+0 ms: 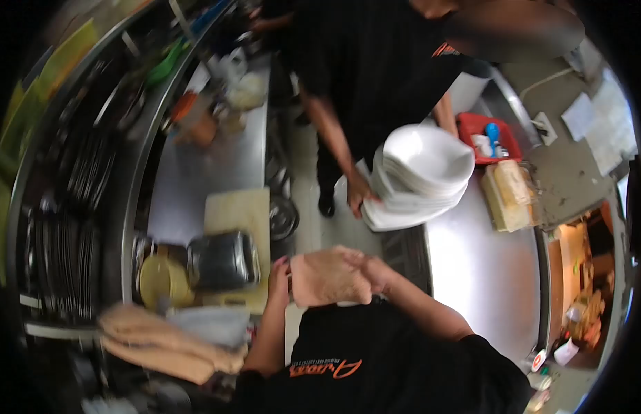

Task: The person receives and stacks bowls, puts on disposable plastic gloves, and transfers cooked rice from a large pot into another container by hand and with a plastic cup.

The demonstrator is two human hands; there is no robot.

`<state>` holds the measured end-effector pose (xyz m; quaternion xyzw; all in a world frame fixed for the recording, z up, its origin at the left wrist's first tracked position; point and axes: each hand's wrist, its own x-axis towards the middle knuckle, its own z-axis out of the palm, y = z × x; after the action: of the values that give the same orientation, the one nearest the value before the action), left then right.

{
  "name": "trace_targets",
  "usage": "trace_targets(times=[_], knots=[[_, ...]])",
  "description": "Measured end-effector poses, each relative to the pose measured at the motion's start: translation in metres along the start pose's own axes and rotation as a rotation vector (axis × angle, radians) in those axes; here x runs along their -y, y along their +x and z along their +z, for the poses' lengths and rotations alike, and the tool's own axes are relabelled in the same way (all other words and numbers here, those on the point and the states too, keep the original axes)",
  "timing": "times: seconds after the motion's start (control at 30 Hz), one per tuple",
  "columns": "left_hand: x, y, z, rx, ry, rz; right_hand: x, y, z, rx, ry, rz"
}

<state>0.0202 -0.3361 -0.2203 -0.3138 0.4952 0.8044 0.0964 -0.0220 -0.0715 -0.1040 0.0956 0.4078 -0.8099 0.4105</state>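
Observation:
In front of my black shirt, both my hands are on a pinkish-tan folded cloth point(324, 279) with a brownish patch. My left hand point(280, 277) closes on its left edge. My right hand point(377, 274) grips the right side, with its fingers over the top; motion blurs them a little. Just left of my left hand are a dark metal container point(224, 261) and a cream cutting board point(236, 207). Ahead of me, a co-worker in black carries a stack of white dishes point(427, 176), with bowls on top of plates.
The co-worker point(375, 62) stands in the aisle. At right runs a steel counter point(479, 276) with a red bin point(489, 138) and a bread-like packet point(510, 196). Racked dark plates point(62, 255), a yellow container point(163, 281) and a tan cloth point(168, 345) are at left.

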Motion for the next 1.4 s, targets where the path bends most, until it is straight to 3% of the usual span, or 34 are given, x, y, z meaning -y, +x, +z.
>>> trace_targets(times=[0.03, 0.07, 0.1, 0.17, 0.2, 0.27, 0.3, 0.43, 0.5, 0.63, 0.7, 0.77, 0.83, 0.9, 0.93, 1.0, 1.17, 1.37, 1.4], knots=[[-0.004, 0.006, -0.002, -0.161, 0.171, 0.111, 0.004, 0.011, 0.009, -0.005, -0.122, -0.080], [-0.014, 0.002, 0.016, -0.177, 0.252, 0.208, 0.001, 0.022, 0.016, -0.017, -0.241, -0.149], [-0.012, 0.009, 0.026, -0.118, 0.153, 0.265, 0.001, 0.034, 0.026, -0.009, -0.567, -0.204], [-0.025, -0.002, 0.064, 0.136, -0.134, 0.247, -0.002, 0.067, 0.038, 0.146, -0.950, -0.087], [-0.032, -0.011, 0.081, 0.258, -0.273, 0.216, -0.004, 0.085, 0.041, 0.306, -0.991, 0.065], [-0.044, -0.008, 0.089, 0.395, -0.284, 0.152, -0.005, 0.073, 0.081, 0.162, -1.147, -0.425], [-0.046, -0.002, 0.086, 0.434, -0.245, 0.137, -0.004, 0.076, 0.079, 0.278, -1.193, -0.300], [-0.040, 0.019, 0.070, 0.454, 0.053, 0.203, -0.013, 0.067, 0.056, 0.001, -0.961, -0.392], [-0.035, 0.025, 0.065, 0.428, 0.245, 0.282, -0.017, 0.055, 0.014, -0.014, -0.680, -0.233], [-0.038, 0.034, 0.068, 0.379, 0.699, 0.528, -0.006, -0.014, -0.054, -0.339, -0.557, -0.072], [-0.043, 0.034, 0.075, 0.374, 1.005, 0.691, -0.013, -0.036, -0.092, -0.490, -0.301, -0.067], [-0.057, 0.029, 0.094, 0.384, 1.276, 0.822, -0.013, -0.047, -0.116, -0.577, 0.162, -0.102], [-0.070, 0.016, 0.118, 0.402, 1.523, 0.921, -0.017, -0.047, -0.136, -0.492, 0.455, -0.258], [-0.072, 0.006, 0.138, 0.544, 1.242, 0.801, -0.015, -0.038, -0.149, -0.430, 0.666, -0.378], [-0.068, 0.000, 0.147, 0.643, 0.841, 0.609, -0.014, -0.028, -0.152, -0.406, 0.737, -0.419], [-0.060, -0.005, 0.157, 0.719, 0.540, 0.414, -0.016, -0.012, -0.158, -0.375, 0.832, -0.505], [-0.061, -0.008, 0.188, 0.780, 1.008, 0.564, -0.002, 0.008, -0.155, -0.387, 0.883, -0.730], [-0.079, -0.052, 0.209, 0.689, 1.574, 0.908, -0.006, 0.023, -0.171, -0.451, 0.982, -0.787], [-0.077, -0.051, 0.203, 0.667, 1.547, 0.924, -0.004, 0.020, -0.169, -0.466, 0.983, -0.813]])
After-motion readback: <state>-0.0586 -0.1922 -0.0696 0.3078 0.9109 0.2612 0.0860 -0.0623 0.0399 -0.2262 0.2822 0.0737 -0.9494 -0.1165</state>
